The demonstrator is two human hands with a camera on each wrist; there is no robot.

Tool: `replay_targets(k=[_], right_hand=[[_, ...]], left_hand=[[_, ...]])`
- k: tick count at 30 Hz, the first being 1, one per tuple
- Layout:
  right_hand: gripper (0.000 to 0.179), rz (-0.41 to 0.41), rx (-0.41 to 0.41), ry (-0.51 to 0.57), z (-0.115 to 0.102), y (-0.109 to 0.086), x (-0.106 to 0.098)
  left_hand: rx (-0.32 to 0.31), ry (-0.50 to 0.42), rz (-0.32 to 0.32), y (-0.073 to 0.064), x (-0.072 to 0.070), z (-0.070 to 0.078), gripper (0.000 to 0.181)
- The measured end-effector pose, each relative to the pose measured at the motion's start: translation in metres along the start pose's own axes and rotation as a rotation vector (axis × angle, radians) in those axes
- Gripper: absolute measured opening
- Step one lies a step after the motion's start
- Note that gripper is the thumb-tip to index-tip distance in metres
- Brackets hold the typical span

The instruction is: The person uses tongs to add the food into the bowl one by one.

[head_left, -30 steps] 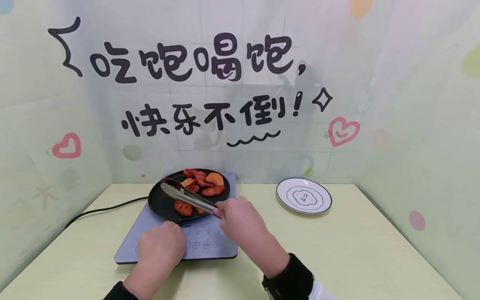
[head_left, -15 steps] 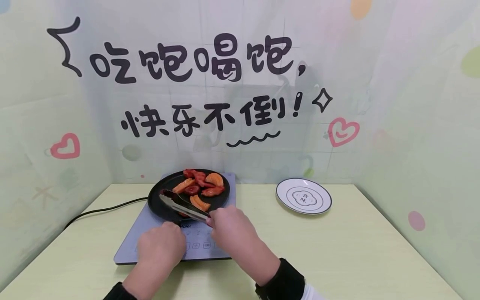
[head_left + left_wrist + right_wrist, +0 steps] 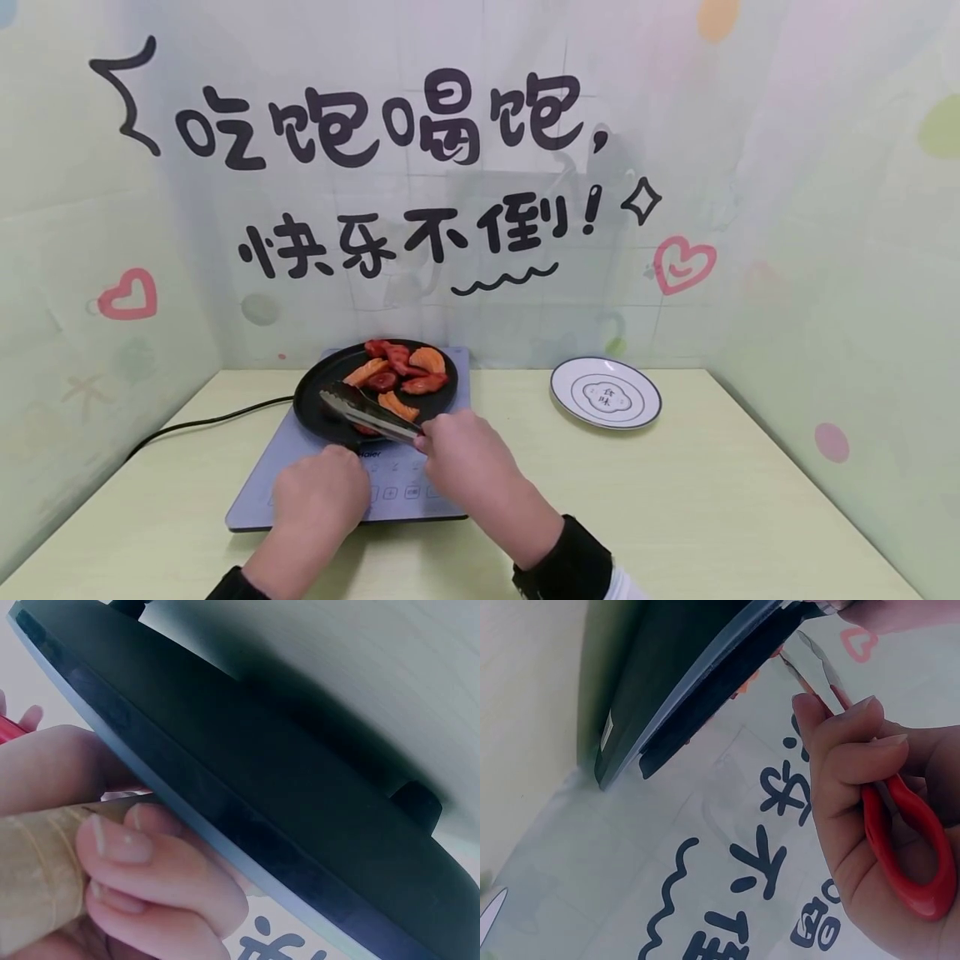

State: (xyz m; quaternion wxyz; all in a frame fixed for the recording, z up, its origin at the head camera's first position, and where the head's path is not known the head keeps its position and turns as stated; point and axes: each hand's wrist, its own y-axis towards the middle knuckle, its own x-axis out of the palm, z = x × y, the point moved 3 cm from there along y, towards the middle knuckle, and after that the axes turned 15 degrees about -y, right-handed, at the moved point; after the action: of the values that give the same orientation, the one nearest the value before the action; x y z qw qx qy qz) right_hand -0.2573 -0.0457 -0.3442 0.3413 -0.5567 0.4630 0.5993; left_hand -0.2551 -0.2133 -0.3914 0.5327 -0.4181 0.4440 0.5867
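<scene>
My left hand (image 3: 322, 492) grips the light brown handle (image 3: 37, 870) of a round black frying pan (image 3: 318, 412). The pan sits on a grey-blue induction cooker (image 3: 258, 487). My right hand (image 3: 472, 462) holds metal tongs (image 3: 375, 419) with red grips (image 3: 930, 900), fingers curled round them. The tips of the tongs are over the near left part of the pan. Red wing-shaped pieces of food (image 3: 425, 383) and orange ridged pieces (image 3: 397, 406) lie in the pan. Another reddish piece is mostly hidden under the tongs; whether they pinch it I cannot tell.
A white plate (image 3: 566, 387) with a dark rim and printed characters stands right of the cooker at the back of the table (image 3: 675, 508). A black cable (image 3: 210, 418) runs left from the cooker. Printed cloth walls (image 3: 495, 325) enclose the back and sides.
My right hand and the tongs have moved slightly left and nearer, uncovering the orange pieces and covering a reddish ridged piece. The left hand has kept its grip on the handle.
</scene>
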Motion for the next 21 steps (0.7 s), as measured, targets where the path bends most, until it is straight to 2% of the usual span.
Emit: replay_targets(k=[9,14,21], right_hand=[[0.023,-0.008,0.021,0.062,0.006,-0.002,-0.001],[0.023,0.022,0.025,0.084,0.011,-0.006,-0.004],[0.020,0.031,0.068,0.212,0.025,-0.013,-0.013]], left_hand=[[0.001,-0.008,0.010,-0.001,0.002,0.000,0.026],[0.019,-0.022,0.032,-0.003,0.003,0.000,0.025],[0.002,-0.043,0.033,-0.002,0.004,-0.001,0.026]])
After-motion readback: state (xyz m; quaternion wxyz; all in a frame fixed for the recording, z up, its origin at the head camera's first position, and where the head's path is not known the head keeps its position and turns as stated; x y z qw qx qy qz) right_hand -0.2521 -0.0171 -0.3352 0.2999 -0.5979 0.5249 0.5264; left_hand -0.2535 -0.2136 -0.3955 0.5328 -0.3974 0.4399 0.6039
